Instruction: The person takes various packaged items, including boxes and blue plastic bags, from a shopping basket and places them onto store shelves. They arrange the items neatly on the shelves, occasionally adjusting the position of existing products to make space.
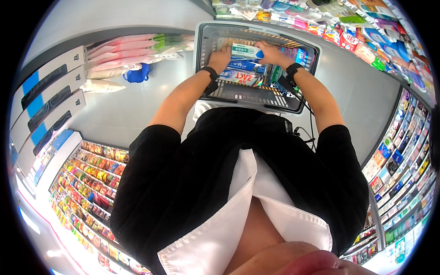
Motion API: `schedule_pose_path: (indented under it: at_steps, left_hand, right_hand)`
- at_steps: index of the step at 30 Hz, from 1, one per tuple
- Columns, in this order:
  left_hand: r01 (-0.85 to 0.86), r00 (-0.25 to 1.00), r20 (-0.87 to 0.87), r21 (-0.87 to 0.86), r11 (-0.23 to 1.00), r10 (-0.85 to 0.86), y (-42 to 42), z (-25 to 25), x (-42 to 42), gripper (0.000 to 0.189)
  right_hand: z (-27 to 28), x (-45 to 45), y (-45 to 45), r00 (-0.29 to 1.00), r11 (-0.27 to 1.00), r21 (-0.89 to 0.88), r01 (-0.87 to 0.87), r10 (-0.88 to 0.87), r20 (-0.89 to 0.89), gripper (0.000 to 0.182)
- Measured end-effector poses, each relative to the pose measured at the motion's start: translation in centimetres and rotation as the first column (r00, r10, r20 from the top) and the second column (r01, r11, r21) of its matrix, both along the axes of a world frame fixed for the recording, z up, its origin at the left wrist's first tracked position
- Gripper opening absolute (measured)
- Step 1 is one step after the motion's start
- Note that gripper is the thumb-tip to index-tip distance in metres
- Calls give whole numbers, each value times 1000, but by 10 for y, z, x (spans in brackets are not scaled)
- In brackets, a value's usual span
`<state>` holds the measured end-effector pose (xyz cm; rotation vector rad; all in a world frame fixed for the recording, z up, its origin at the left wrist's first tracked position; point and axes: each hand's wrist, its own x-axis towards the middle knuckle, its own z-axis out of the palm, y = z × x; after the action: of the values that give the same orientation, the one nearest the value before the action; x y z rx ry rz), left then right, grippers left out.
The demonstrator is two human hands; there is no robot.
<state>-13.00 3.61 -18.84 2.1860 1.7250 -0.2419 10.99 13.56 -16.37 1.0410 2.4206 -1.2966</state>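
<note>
Both my hands are inside a grey plastic shopping basket in front of me. My left hand touches the left end of a white and green toothpaste box. At that box's right end, my right hand has its fingers around the edge, beside a blue part. Below it in the basket lie a blue box and a white box with red lettering. Several green and blue boxes stand at the right side of the basket. My fingertips are partly hidden.
Shelves of packaged goods curve along the top and right. Pink packages hang at the left, near a blue bag and white boxes. Snack shelves stand at lower left. A black cable hangs by my right forearm.
</note>
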Motion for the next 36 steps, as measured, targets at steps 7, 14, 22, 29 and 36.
schedule_pose_path:
  at_steps: [7,14,22,29,36]
  left_hand:
    - [4,995,86,-505,863,46,30,-1,-16,57]
    - [-257,751,128,-847,465,648,57,13,-25,32]
    - [-305,376,63,-933,188,925,45,9,-14,59]
    - [-349,676,43,-861,371,736,37,17,-13,48]
    - [-348,717,90,-813,467,692,38,-3,-15,32]
  right_hand:
    - [4,-10,-19,992,995,49,-92,88,90,60]
    - [8,-23,-67,997,968,241,-72,63,45,69]
    - [27,-36,-69,989,965,216,-148,145,29,70]
    - [-7,-32,-61,942,938,85,336,-331,-59,59]
    - [-4,10,-51,342,-85,-675,733,-812,473,66]
